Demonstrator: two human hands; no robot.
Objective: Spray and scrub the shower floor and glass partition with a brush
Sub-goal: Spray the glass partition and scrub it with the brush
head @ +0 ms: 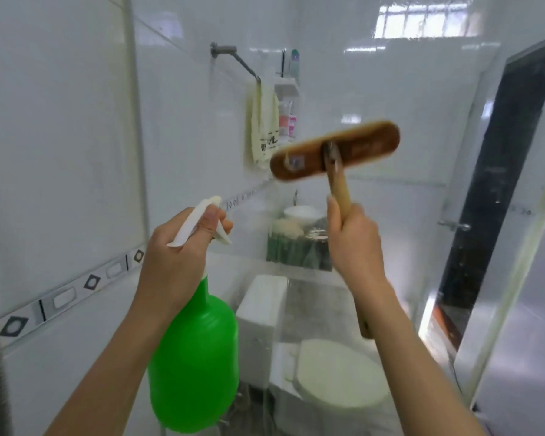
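Head view: left hand (173, 256) grips green spray bottle (195, 357), nozzle aimed forward; right hand (353, 243) clasps upright scrub brush (335, 151), head lying crosswise.

left hand (173, 256): bare | right hand (356, 243): bare | forearms: bare throughout

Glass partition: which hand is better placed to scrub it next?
Right. The right hand holds the brush by its handle, head raised in front of the glass partition. The left hand holds only the green spray bottle, lower down.
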